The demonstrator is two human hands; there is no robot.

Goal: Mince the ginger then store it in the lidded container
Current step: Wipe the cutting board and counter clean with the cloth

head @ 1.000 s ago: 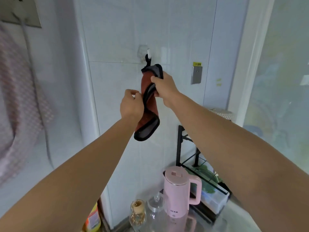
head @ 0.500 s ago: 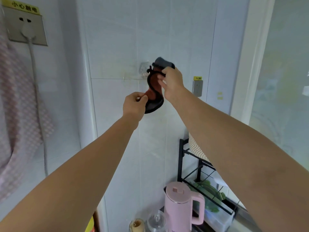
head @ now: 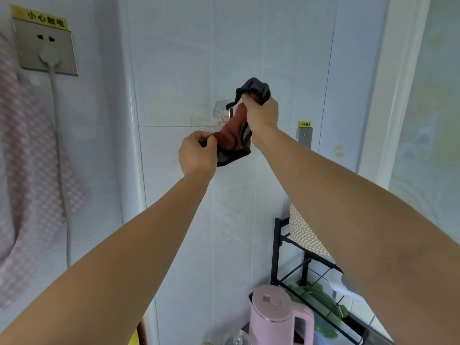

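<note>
A small rust-red cloth with black trim (head: pixel 232 138) is held up against the white tiled wall, beside a clear stick-on hook (head: pixel 222 113). My right hand (head: pixel 261 114) grips the cloth's bunched upper end, and its black hanging loop sticks out toward the hook. My left hand (head: pixel 198 153) pinches the cloth's lower corner. No ginger, knife or lidded container is in view.
A pink kettle (head: pixel 278 317) stands below on the counter, next to a black wire rack (head: pixel 298 260) holding a woven basket and green items. A wall socket (head: pixel 46 49) with a white plug and a pink checked towel (head: pixel 27 170) are at the left.
The cloth hung long from the hook a second ago. Both hands have since gathered it up, the right hand lifting the top end above the hook. The view has tilted upward.
</note>
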